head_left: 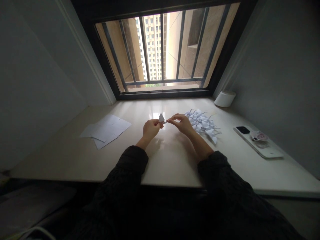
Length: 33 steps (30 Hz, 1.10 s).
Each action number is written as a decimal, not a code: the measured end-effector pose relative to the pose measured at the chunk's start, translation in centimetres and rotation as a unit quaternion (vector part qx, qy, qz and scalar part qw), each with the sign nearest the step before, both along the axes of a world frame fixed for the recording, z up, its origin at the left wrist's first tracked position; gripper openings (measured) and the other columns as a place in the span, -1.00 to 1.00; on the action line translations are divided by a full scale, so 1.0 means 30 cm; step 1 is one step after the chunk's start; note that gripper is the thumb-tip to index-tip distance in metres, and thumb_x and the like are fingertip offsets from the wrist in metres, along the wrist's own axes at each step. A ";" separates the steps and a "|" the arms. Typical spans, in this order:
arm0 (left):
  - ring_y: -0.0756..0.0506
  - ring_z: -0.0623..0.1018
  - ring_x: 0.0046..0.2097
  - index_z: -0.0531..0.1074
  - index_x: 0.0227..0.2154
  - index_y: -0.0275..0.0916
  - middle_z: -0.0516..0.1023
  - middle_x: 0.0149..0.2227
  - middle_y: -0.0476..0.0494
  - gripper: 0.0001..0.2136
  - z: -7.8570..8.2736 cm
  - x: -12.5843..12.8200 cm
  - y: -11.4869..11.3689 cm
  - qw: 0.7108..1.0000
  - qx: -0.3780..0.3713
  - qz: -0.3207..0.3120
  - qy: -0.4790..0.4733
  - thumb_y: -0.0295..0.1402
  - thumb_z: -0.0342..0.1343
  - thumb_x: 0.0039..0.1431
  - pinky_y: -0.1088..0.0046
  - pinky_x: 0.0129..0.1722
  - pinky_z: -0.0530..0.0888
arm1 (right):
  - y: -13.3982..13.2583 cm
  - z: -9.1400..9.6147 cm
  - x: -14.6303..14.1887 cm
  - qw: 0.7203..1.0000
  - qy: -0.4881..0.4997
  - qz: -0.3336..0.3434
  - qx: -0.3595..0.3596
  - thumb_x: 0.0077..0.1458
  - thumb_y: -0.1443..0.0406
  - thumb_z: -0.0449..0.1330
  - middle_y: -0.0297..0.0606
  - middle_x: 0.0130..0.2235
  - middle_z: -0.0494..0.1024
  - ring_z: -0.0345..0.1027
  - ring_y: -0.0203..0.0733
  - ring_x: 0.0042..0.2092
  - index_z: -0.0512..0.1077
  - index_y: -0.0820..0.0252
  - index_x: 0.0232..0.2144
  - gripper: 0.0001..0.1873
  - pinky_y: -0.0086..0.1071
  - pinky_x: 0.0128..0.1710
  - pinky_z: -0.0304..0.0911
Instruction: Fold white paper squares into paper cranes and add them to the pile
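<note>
While the left hand (151, 128)'s fingers are gripping one folded paper piece (161, 117) above the table (172, 166), the right hand (183, 124)'s fingers are pinching its slim end — the body is standing nearer the left hand, the slim part running rightward. At least three sheets (110, 128), one phone (271, 151) and one white container (225, 99) are resting around; the heaped paper figures (200, 122) are overlapping — uncountable.

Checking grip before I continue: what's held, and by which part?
A small folded paper: the left hand grips its lower part; the right hand appears to pinch its narrow right end.
</note>
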<state>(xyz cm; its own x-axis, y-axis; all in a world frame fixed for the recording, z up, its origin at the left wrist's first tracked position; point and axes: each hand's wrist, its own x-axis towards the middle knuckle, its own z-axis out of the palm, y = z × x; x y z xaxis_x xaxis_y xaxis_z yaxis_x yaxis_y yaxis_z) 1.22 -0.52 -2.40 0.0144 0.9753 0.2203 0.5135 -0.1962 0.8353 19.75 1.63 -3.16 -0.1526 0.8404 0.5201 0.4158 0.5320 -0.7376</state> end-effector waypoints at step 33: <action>-0.06 0.56 -0.38 0.57 -0.50 -0.20 0.61 -0.45 -0.09 -0.76 0.020 0.024 -0.027 1.000 0.004 -0.009 0.025 -0.16 0.14 0.06 0.48 -0.37 0.39 | -0.016 -0.003 -0.014 0.998 -0.035 -0.050 0.000 0.03 0.09 0.24 -0.26 -0.39 0.60 0.41 -0.12 -0.26 0.56 0.07 -0.51 -0.77 -0.23 -0.14 0.23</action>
<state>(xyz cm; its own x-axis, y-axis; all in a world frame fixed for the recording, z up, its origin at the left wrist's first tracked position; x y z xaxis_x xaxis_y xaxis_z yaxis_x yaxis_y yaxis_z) 1.93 -1.33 -1.78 0.0425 0.9732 0.2260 0.5507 -0.2115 0.8075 19.32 1.15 -3.26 -0.1040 0.8528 0.5118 0.5180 0.4857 -0.7041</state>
